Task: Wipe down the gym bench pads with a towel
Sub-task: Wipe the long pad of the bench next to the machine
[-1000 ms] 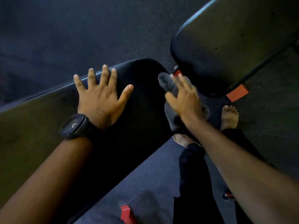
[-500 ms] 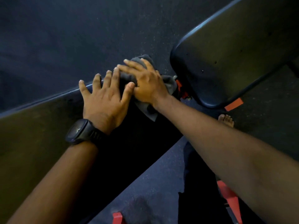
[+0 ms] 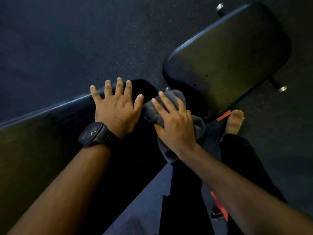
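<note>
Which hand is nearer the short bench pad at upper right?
Right. The right hand presses the grey towel just beside the short pad; the left hand lies flat on the long pad, farther away.

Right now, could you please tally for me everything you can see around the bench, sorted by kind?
Bench pads: 2, the long pad and the seat pad
Towel: 1, grey
Hands: 2, the left hand and the right hand
Wristwatch: 1, black
Bare foot: 1
Total: 7
</note>
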The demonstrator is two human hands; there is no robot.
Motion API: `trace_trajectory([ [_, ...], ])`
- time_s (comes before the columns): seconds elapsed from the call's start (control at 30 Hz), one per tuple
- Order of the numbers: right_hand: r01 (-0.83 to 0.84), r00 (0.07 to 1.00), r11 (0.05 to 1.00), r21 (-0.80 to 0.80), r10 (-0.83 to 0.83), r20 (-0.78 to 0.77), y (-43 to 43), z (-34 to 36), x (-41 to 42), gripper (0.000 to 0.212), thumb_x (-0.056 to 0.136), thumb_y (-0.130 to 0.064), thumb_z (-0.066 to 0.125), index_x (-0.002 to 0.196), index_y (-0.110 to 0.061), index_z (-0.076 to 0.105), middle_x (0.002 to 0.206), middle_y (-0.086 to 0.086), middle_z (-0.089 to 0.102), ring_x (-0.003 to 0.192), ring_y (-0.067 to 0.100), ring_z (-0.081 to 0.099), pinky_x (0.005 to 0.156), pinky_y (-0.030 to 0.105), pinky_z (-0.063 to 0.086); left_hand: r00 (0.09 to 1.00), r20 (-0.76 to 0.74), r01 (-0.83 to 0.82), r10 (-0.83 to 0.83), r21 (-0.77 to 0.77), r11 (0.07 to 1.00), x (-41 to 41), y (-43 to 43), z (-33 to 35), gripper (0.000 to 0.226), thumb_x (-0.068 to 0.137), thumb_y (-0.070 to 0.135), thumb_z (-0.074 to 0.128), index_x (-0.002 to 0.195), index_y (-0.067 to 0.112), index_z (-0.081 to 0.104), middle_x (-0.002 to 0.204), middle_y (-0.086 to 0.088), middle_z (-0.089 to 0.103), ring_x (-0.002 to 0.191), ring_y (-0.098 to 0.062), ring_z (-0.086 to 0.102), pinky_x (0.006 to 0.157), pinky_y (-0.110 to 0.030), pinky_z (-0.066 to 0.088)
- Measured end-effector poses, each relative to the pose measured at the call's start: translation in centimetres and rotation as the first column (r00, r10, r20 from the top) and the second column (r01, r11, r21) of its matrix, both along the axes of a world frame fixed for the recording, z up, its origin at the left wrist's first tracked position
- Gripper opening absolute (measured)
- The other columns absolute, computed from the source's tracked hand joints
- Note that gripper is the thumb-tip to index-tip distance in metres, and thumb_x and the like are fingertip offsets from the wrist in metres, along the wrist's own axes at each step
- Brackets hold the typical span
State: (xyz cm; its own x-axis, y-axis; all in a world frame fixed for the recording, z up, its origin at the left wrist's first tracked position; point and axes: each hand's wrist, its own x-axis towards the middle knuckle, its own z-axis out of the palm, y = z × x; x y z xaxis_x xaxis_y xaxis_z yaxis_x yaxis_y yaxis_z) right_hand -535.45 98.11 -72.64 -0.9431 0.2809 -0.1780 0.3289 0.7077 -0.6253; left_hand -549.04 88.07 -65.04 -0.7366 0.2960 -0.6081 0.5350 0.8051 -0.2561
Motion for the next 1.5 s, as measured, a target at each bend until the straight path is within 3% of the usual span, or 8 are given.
trace_trajectory([
  [0.1, -0.028, 0.994, 0.967, 0.255, 0.054, -0.095, 1.5, 0.7, -3.2, 0.056, 0.090, -0.039, 0.055, 0.145, -0.026, 0.053, 0.161, -0.002, 0.037, 0.141, 0.040, 0.038, 0.092, 0.053, 0.043, 1.000, 0.028, -0.003, 0.001, 0.067, 0.998, -0.3, 1.0, -1.2, 0.067, 0.101, 0.051, 0.011, 0.159, 0.018, 0.012, 0.167, -0.006, 0.010, 0.154, -0.028, 0.007, 0.118, -0.066, -0.001],
  [0.4, -0.561, 0.822, 0.578, 0.593, 0.477, 0.312, 8.5, -7.7, -6.5, 0.071, 0.098, -0.062, 0.032, 0.160, -0.029, 0.023, 0.170, 0.007, 0.002, 0.152, 0.047, 0.003, 0.109, 0.073, 0.021, 0.997, 0.060, 0.046, -0.052, 0.106, 0.993, -0.6, 5.0, -6.5, 0.066, 0.101, 0.046, 0.014, 0.159, 0.016, 0.004, 0.167, -0.008, 0.008, 0.153, -0.029, 0.009, 0.117, -0.066, -0.002],
  [0.5, -0.547, 0.836, 0.627, 0.555, 0.436, 0.331, 10.3, -6.6, -10.9, 0.072, 0.098, -0.064, 0.030, 0.161, -0.032, 0.016, 0.170, 0.004, -0.001, 0.153, 0.045, -0.003, 0.110, 0.073, 0.018, 0.998, 0.057, 0.000, -0.008, 0.134, 0.991, -0.9, 6.2, -8.3, 0.072, 0.099, 0.050, 0.022, 0.159, 0.015, 0.004, 0.167, -0.008, 0.009, 0.153, -0.029, 0.011, 0.118, -0.065, -0.002],
  [0.7, -0.101, 0.975, 0.835, 0.541, -0.024, 0.219, 15.9, -5.3, -7.5, 0.077, 0.089, -0.063, 0.047, 0.157, -0.035, 0.024, 0.169, 0.004, 0.014, 0.151, 0.046, 0.011, 0.105, 0.073, 0.029, 0.988, 0.150, -0.077, 0.043, 0.223, 0.972, -1.2, 8.1, -10.6, 0.104, 0.084, 0.076, 0.039, 0.159, 0.018, -0.005, 0.168, -0.004, 0.006, 0.153, -0.027, 0.010, 0.118, -0.064, -0.004],
  [0.87, -0.212, 0.959, 0.819, 0.533, 0.068, 0.277, 9.6, -6.0, 1.3, 0.090, 0.085, -0.064, 0.055, 0.160, -0.031, 0.018, 0.169, 0.007, 0.013, 0.150, 0.050, 0.011, 0.102, 0.074, 0.030, 0.979, 0.199, -0.004, -0.038, 0.204, 0.979, -0.6, 8.1, -11.1, 0.138, 0.063, 0.089, 0.053, 0.157, 0.014, -0.015, 0.168, -0.006, 0.000, 0.154, -0.027, 0.005, 0.118, -0.066, -0.005],
  [1.1, -0.474, 0.880, 0.711, 0.519, 0.380, 0.284, 13.4, -6.7, -10.5, 0.072, 0.095, -0.062, 0.039, 0.159, -0.037, 0.018, 0.170, 0.000, 0.009, 0.153, 0.043, 0.005, 0.110, 0.068, 0.024, 0.989, 0.144, -0.076, 0.036, 0.282, 0.957, -1.1, 8.4, -12.2, 0.149, 0.057, 0.087, 0.064, 0.155, 0.012, -0.021, 0.168, -0.005, -0.002, 0.154, -0.028, 0.006, 0.118, -0.065, 0.002],
  [1.3, 0.047, 0.948, 0.832, 0.553, -0.211, 0.237, 17.8, -5.5, -4.7, 0.077, 0.092, -0.064, 0.044, 0.159, -0.036, 0.016, 0.170, 0.001, 0.008, 0.152, 0.045, 0.006, 0.109, 0.072, 0.028, 0.982, 0.180, -0.107, 0.056, 0.286, 0.952, -1.5, 9.1, -12.6, 0.153, 0.054, 0.084, 0.071, 0.154, 0.015, -0.022, 0.168, -0.003, 0.001, 0.154, -0.028, 0.006, 0.118, -0.066, 0.003],
  [1.5, -0.141, 0.969, 0.838, 0.527, 0.009, 0.245, 7.3, -7.0, 0.4, 0.083, 0.088, -0.056, 0.050, 0.160, -0.026, 0.021, 0.168, 0.009, 0.016, 0.150, 0.049, 0.013, 0.107, 0.070, 0.027, 0.979, 0.198, -0.104, 0.048, 0.285, 0.953, -1.8, 9.0, -12.4, 0.129, 0.076, 0.063, 0.071, 0.156, 0.013, -0.016, 0.168, -0.002, 0.001, 0.154, -0.024, 0.007, 0.118, -0.065, 0.003],
])
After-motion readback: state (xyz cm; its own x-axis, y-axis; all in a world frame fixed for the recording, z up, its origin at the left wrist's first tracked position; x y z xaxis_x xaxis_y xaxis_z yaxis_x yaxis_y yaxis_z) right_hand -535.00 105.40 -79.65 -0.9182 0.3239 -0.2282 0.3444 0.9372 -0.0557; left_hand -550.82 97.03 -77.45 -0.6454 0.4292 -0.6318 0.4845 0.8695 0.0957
